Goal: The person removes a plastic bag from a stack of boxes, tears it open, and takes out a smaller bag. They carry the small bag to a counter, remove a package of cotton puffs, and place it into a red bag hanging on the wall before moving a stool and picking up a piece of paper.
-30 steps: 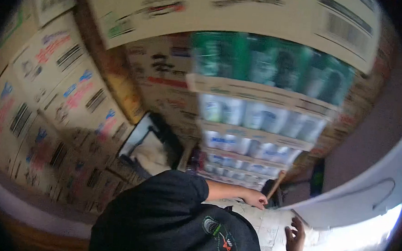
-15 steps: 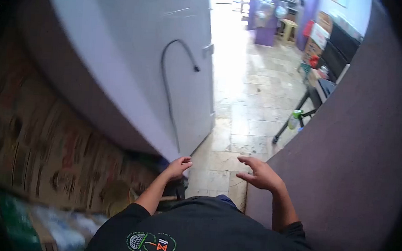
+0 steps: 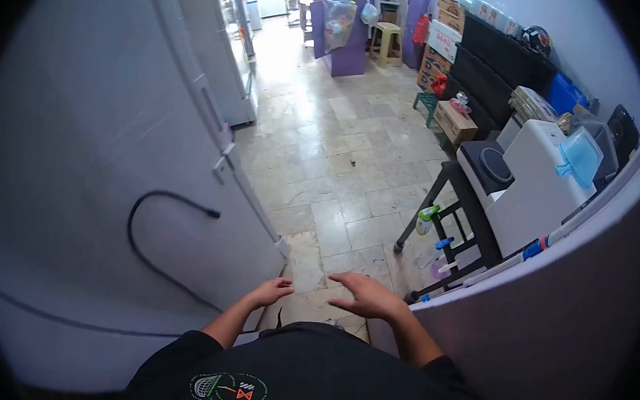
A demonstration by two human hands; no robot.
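My left hand (image 3: 271,292) is in front of my body with its fingers pointing right, and nothing shows in it. It is nearest to the lower edge of a white fridge-like cabinet (image 3: 112,121). A black cable (image 3: 133,236) curves over that cabinet's side, clear of my fingers. Across a small gap, my right hand (image 3: 369,297) is held out empty, thumb and fingers apart. Close by it is the end of a purple-grey wall (image 3: 502,336). Below both hands lies the tiled floor (image 3: 329,167).
On the right, a black-legged stand (image 3: 445,186) carries spray bottles (image 3: 426,220) beside a white appliance (image 3: 534,176). Farther back are stacked cardboard boxes (image 3: 437,60), a green stool (image 3: 425,104), a beige stool (image 3: 387,43) and a purple counter (image 3: 344,51). A glass-fronted fridge (image 3: 230,55) stands left.
My view has moved forward past the wall edge, bringing the stand and appliance into sight. The cardboard at left has left view. Both hands stay raised and empty.
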